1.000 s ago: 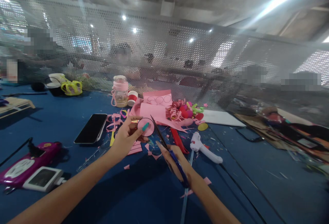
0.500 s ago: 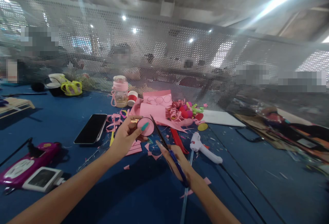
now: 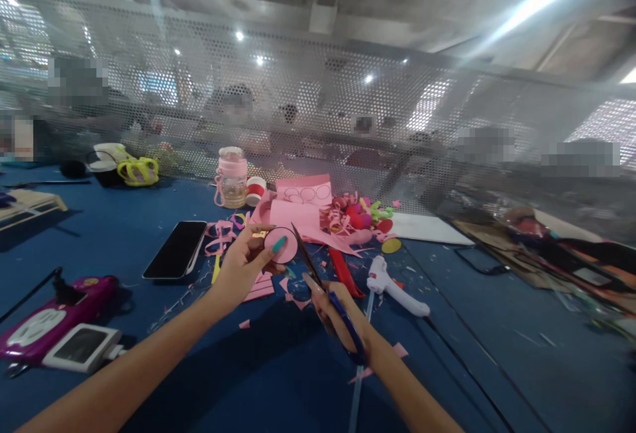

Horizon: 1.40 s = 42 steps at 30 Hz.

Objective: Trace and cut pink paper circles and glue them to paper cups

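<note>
Between the thumb and fingers of my left hand (image 3: 244,255) is a round pink paper disc (image 3: 285,252) with a dark outline round its edge. My right hand (image 3: 340,310) is closed on a pair of scissors (image 3: 356,347) with dark blue handles. Their dark blades point up and to the left, with the tips beside the disc's right edge. Pink paper sheets (image 3: 298,218) lie behind my hands, one marked with drawn circles (image 3: 307,193). Small pink scraps (image 3: 301,303) are scattered on the blue table below the disc.
A white glue gun (image 3: 397,289) with a cord lies right of my right hand. To the left are a black phone (image 3: 176,249), a purple power strip (image 3: 59,314) and a white charger (image 3: 83,347). A pink-lidded bottle (image 3: 232,178) stands before a perforated metal screen (image 3: 318,102).
Almost nothing differs. My right hand and the scissors have shifted very slightly; the disc stays in my left hand.
</note>
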Motion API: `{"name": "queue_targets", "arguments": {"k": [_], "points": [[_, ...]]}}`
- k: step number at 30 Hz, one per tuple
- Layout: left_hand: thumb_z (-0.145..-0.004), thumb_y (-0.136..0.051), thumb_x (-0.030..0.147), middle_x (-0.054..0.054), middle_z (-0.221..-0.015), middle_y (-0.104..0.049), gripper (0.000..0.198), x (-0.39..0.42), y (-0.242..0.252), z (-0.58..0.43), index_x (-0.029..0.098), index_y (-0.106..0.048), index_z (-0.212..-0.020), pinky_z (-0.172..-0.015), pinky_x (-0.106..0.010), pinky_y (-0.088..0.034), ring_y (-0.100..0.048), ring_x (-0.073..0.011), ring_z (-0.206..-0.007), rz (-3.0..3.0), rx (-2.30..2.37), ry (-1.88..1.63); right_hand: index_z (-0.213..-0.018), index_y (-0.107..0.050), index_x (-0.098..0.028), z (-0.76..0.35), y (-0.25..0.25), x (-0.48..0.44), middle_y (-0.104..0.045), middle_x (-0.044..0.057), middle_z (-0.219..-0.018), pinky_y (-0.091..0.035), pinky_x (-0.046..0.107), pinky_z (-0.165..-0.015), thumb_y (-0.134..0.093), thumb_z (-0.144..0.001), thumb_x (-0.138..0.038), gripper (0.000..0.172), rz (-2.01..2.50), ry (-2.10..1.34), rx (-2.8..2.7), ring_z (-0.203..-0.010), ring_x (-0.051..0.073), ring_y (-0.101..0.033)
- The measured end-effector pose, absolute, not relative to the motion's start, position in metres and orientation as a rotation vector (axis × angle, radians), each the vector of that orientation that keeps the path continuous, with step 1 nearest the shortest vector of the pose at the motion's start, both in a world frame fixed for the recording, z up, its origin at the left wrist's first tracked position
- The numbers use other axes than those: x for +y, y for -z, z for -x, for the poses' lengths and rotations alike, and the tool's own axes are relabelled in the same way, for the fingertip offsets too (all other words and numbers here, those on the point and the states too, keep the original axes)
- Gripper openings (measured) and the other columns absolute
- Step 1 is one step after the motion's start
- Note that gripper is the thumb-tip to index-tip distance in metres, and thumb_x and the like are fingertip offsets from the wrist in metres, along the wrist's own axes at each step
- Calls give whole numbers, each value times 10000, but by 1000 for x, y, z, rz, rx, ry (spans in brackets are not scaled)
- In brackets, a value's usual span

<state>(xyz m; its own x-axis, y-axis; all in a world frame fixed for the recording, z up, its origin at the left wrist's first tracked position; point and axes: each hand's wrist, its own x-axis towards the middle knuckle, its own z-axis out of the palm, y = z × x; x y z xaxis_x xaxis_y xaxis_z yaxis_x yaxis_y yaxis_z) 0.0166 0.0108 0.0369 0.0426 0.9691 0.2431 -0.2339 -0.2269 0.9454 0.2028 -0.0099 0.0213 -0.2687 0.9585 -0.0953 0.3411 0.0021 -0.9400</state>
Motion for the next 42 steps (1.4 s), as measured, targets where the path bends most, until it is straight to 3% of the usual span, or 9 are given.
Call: {"name": "queue_targets", "arguments": {"k": [7,18,32,42], "points": [[-755,-663,394,16,-714,-645,429,10,-39,-16,183,-447,-1058,-604,-293,-579,-671,-152,-551,-1249,869,-1421,-595,-400,-200,-201,-29,-13,-286,-85,-416,-221,205,-364,-426,-724,-744,559,1332,-1290,-1676,-347,54,-284],[-738,-667,414,47,-669,-613,442,10,-40,-16,170,-456,-1040,-580,-279,-570,-662,-143,-531,-1275,881,-1435,-625,-491,-181,-204,-21,-10,-345,-65,-444,-228,208,-371,-481,-697,-717,541,1363,-1229,-1666,-384,62,-310],[-741,-669,367,40,-677,-625,416,11,-39,-15,161,-458,-1034,-563,-259,-567,-662,-137,-521,-1276,867,-1442,-622,-414,-199,-203,-24,-10,-289,-80,-425,-189,215,-375,-425,-742,-722,536,1342,-1237,-1714,-360,60,-280],[-749,-662,377,52,-669,-621,414,12,-38,-15,167,-455,-1040,-570,-247,-570,-667,-133,-529,-1287,863,-1443,-714,-581,-168,-209,-22,-9,-332,-54,-473,-239,223,-391,-428,-766,-694,549,1365,-1129,-1790,-420,83,-320]]}}
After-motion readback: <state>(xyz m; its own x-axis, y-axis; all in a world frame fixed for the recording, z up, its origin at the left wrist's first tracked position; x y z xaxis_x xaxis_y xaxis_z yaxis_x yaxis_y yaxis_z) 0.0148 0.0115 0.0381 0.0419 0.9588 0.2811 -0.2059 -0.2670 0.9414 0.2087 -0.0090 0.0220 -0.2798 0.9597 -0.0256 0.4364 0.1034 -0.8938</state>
